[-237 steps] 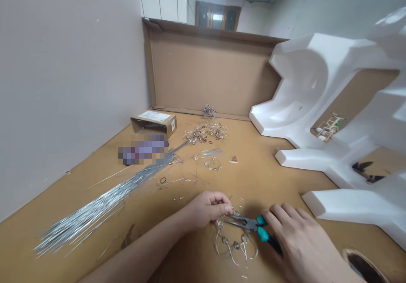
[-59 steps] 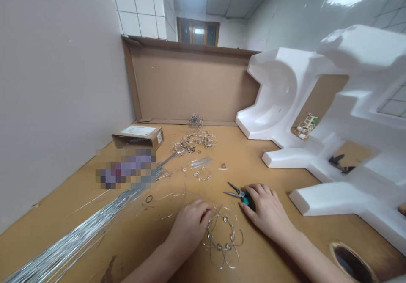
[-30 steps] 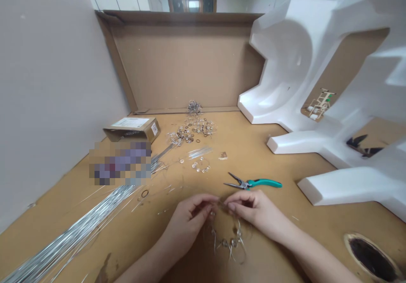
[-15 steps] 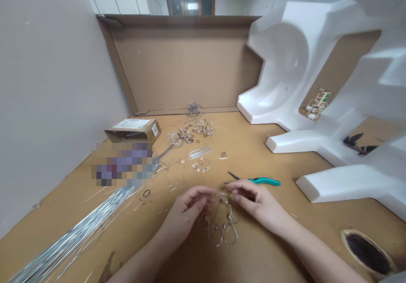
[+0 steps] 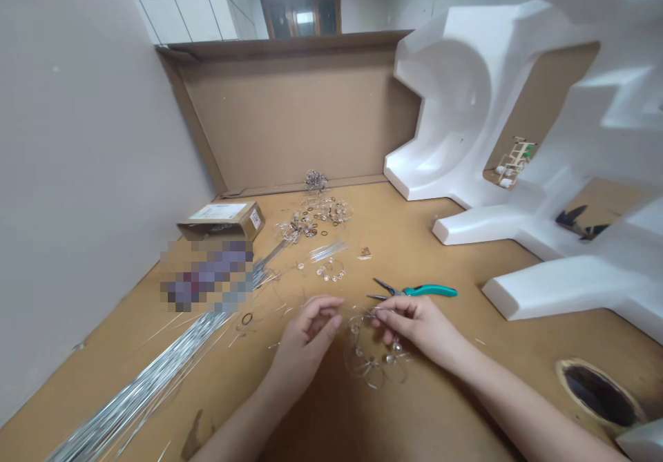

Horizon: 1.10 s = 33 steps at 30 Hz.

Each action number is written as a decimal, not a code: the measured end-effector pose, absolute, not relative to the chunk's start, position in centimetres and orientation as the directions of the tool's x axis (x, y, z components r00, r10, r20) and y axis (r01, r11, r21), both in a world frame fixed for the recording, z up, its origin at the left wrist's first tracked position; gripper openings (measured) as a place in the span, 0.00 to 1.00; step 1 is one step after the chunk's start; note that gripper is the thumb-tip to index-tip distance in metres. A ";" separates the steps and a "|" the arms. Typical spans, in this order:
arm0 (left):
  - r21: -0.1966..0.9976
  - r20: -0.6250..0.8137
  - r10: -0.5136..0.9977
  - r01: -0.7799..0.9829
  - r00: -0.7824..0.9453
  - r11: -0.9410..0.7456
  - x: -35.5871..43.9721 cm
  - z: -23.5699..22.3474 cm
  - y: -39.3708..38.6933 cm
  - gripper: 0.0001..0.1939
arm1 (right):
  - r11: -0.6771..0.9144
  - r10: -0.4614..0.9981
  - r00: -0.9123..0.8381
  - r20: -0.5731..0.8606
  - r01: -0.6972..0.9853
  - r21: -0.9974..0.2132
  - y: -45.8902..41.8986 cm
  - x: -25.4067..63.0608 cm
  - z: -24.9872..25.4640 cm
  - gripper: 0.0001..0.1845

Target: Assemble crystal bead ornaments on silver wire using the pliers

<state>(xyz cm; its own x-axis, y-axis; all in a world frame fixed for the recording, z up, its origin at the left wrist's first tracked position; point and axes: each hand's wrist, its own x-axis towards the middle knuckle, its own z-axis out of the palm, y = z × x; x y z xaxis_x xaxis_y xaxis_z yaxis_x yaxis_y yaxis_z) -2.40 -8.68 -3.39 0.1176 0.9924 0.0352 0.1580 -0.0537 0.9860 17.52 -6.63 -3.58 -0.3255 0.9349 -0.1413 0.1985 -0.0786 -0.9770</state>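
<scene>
A ring of thin silver wire loops with clear beads (image 5: 373, 363) hangs over the near middle of the table. My right hand (image 5: 411, 320) pinches its upper edge between thumb and fingers. To the left of the ring is my left hand (image 5: 312, 329), fingers curved and apart, with nothing seen in it. Just beyond my right hand lie pliers with teal handles (image 5: 429, 290), their jaws spread. Farther back sits a small ring of clear beads (image 5: 330, 271), beside several short straight wires (image 5: 328, 251).
A long bundle of silver wires (image 5: 150, 372) runs along the left. Behind it stand a cardboard box (image 5: 220, 221) and a blurred purple object (image 5: 210, 275). Piles of beaded wire pieces (image 5: 298, 226) lie at the back. White foam (image 5: 543, 286) fills the right, near a dark hole (image 5: 598, 394).
The beaded wire ring has shifted right and turned in my right hand. My left hand has come away from it, and its fingers have parted from the wire.
</scene>
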 end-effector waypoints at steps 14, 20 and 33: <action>0.987 -0.161 0.938 0.042 0.309 0.155 -1.8 -4.2 -8.4 0.10 | -0.100 0.915 -0.377 -0.146 0.140 -0.985 -6.5 17.7 -3.9 0.19; 0.977 -0.208 0.919 0.033 0.335 0.209 -1.6 -4.1 -8.6 0.10 | -0.111 0.915 -0.375 -0.151 0.125 -0.986 -6.5 17.5 -3.4 0.19; 0.960 -0.225 0.927 -0.096 0.301 0.264 -1.8 -3.8 -8.7 0.10 | -0.202 0.882 -0.433 -0.184 0.004 -0.979 -7.0 17.5 -2.6 0.19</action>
<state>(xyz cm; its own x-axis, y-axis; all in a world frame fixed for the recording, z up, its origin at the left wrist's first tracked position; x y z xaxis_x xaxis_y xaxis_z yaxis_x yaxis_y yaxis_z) -1.77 -8.65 -3.85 0.3011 0.9266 -0.2253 -0.0960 0.2645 0.9596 17.51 -7.02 -2.56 -0.4334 0.8822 -0.1842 0.0040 -0.2025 -0.9793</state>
